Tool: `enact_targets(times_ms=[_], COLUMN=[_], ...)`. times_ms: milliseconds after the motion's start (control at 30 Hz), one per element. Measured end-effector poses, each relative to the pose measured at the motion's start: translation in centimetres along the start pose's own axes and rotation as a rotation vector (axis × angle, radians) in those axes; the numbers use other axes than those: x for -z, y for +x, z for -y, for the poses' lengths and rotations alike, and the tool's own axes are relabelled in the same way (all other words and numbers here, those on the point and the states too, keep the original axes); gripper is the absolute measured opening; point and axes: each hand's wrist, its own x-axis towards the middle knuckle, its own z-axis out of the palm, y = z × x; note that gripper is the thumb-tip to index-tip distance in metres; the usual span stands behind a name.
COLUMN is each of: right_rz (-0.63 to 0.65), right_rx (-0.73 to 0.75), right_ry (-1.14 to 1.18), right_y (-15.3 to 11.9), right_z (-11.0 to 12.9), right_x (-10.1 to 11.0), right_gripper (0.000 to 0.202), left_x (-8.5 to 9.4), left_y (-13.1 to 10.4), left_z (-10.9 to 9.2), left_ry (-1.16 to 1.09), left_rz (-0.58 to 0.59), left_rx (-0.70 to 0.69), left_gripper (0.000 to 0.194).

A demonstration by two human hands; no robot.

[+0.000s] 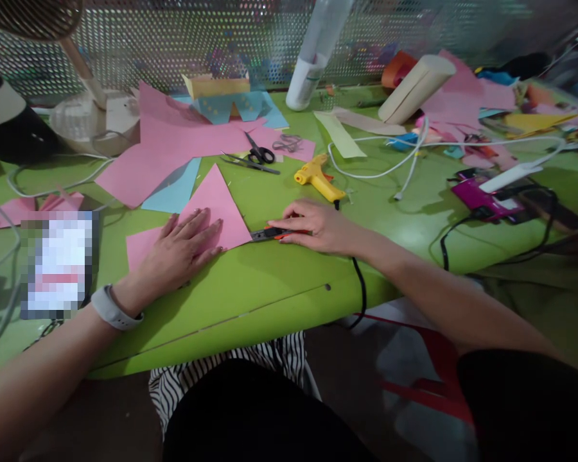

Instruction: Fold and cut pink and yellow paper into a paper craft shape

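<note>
My left hand (185, 240) lies flat with fingers spread on a folded pink sheet of paper (216, 205), which has a pointed top. In my right hand (313, 224) is a slim black-and-orange utility knife (273, 233); its dark tip touches the sheet's lower right corner. Fingers cover part of its handle. Just beyond my right hand lies a yellow glue gun (318, 178). Black scissors (259, 151) and dark tweezers (250, 163) rest behind the folded sheet.
Larger pink paper (166, 131) and blue paper (176, 186) lie behind. A phone (60, 263) is at left, near a fan base (96, 122). A bottle (308, 77), a cardboard roll (417, 88), a white cable (366, 174) and a purple power strip (486, 196) occupy the back and right.
</note>
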Motion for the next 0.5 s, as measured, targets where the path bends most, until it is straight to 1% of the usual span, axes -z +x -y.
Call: enact_targets(times_ms=[200, 333, 500], right_rz=[0.007, -0.012, 0.011], right_rx=[0.018, 0.017, -0.009], right_ry=[0.023, 0.001, 0.011], right_y=[-0.3, -0.3, -0.2], right_z=[0.4, 1.2, 2.0], right_x=[0.1, -0.3, -0.5], right_gripper=[0.033, 0.035, 0.035], left_x=[0.0, -0.1, -0.3], left_y=[0.0, 0.1, 0.0], left_z=[-0.1, -0.1, 0.0], left_ry=[-0.003, -0.003, 0.004], left_rz=[-0.005, -0.011, -0.009], left_rx=[-0.007, -0.009, 0.002], left_gripper=[0.059, 0.059, 0.059])
